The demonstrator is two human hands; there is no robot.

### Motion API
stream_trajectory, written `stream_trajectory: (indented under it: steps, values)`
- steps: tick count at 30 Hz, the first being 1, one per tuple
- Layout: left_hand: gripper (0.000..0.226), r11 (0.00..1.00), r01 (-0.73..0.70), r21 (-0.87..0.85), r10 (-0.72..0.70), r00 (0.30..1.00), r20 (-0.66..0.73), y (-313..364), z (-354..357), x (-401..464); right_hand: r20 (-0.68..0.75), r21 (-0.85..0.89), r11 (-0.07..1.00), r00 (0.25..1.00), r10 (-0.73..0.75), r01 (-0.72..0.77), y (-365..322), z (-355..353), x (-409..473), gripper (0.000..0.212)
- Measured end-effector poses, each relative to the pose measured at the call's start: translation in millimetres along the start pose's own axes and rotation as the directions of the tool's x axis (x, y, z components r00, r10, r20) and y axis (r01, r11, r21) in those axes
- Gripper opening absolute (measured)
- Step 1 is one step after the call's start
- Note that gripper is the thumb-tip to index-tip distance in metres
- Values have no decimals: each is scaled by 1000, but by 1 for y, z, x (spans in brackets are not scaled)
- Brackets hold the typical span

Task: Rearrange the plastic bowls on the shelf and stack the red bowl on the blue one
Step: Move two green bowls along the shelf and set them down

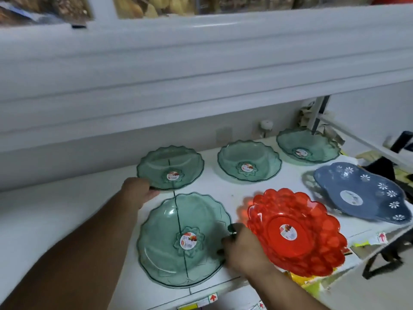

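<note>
A red scalloped bowl [297, 233] sits tilted at the front right of the white shelf [67, 209]. To its right lies a blue bowl [362, 193] with white flower cut-outs. Several clear green bowls stand on the shelf: a large one at the front [185, 238], one behind it [171, 167], and two more at the back [249, 161] [308, 145]. My left hand [138, 191] grips the near rim of the back-left green bowl. Between the large green bowl and the red one, my right hand [241, 249] holds the large green bowl's right rim.
An upper shelf's thick white edge [201, 63] overhangs the bowls closely. Clutter and a metal bracket [317, 115] stand at the back right corner. Dark bags [384, 168] and straps lie beyond the shelf's right end. Price tags [212, 297] line the front edge.
</note>
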State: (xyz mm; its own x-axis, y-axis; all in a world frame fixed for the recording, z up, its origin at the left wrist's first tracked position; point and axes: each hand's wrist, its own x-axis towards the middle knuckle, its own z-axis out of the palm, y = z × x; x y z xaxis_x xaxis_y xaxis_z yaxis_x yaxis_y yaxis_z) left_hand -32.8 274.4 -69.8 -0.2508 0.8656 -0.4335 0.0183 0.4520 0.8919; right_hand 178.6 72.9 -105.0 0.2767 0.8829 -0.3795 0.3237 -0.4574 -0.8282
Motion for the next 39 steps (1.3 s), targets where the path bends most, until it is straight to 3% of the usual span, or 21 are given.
stream_trajectory:
  steps: [3, 6, 10, 18, 21, 27, 39]
  values:
    - [23, 992, 87, -90, -95, 992, -83, 14, -40, -14, -19, 27, 999, 1000, -18, 19, -4, -16, -5, 6]
    - [15, 987, 37, -155, -65, 982, -178, 11, -82, -37, 13, 18, 999, 999, -38, 38, -10, -35, -14, 11]
    - [24, 968, -33, -247, -47, 949, -311, -9, -128, -90, 103, 22, 996, 990, -91, 89, -26, -61, -37, 13]
    - [12, 935, -45, -351, -150, 847, -510, -68, -192, -198, 208, 162, 980, 967, -147, 114, -34, -79, -79, 22]
    - [19, 921, -69, -384, -179, 799, -574, -90, -214, -223, 209, 214, 974, 971, -118, 72, -33, -68, -86, 20]
    - [14, 916, -70, -395, -210, 755, -622, -115, -257, -246, 232, 311, 950, 972, -42, -33, -43, -29, -94, 13]
    - [15, 902, -67, -426, -224, 771, -596, -118, -343, -235, 236, 369, 929, 970, -54, -39, -87, 64, -123, 13]
